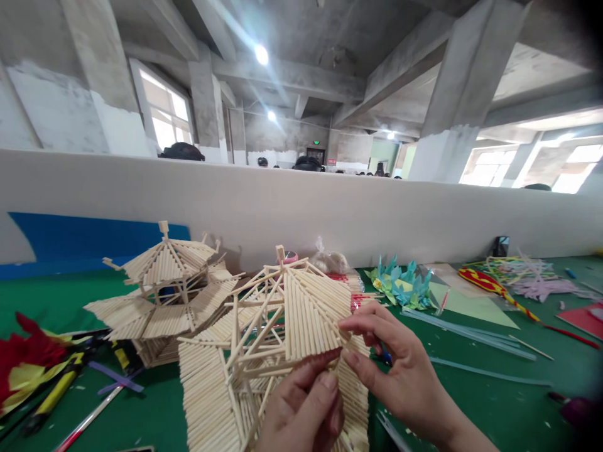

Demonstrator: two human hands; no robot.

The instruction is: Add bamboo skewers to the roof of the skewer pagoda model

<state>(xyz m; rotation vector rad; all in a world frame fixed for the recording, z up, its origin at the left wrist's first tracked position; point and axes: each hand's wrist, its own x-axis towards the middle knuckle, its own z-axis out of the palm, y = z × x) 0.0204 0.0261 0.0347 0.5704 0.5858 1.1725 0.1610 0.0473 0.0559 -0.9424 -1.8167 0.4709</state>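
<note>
A pagoda model built of thin pale wooden sticks stands in front of me. Its upper roof is covered with sticks on the right side, while the left side shows bare framework. My right hand has thumb and index finger around the right lower corner of that roof. Below the roof's front edge, my left hand is closed with its fingertips pressed together, close to the same corner. What lies between the left fingertips is hidden. A second stick pagoda, with its top roof covered, stands behind to the left.
A white partition runs behind the green table. Right are a teal paper flower, clear glue sticks and paper strips. Left lie a yellow-black cutter, a purple strip and red-yellow material.
</note>
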